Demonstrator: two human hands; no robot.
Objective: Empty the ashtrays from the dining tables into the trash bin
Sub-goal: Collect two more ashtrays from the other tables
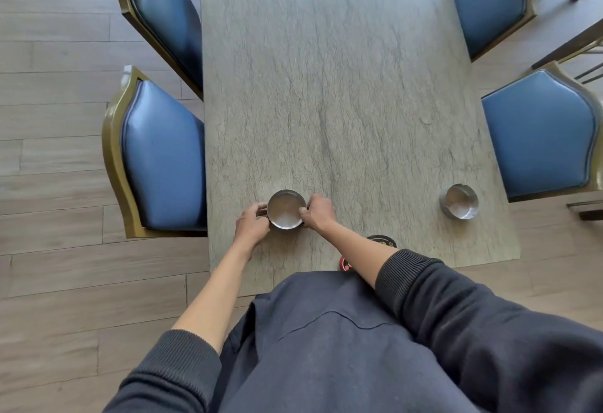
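Observation:
A round steel ashtray (286, 209) sits near the front left of the grey stone table (342, 86). My left hand (251, 225) grips its left side and my right hand (318, 211) grips its right side, fingers curled on the rim. Its inside looks bare and shiny. A second steel ashtray (459, 201) stands at the front right of the table, untouched. No trash bin is in view.
Blue padded chairs with gold frames line both long sides: two on the left (160, 158) and two on the right (541, 131). A black round thing (381, 241) and a red one (344, 264) lie at the table's near edge, partly hidden by my right forearm. Wood-plank floor surrounds the table.

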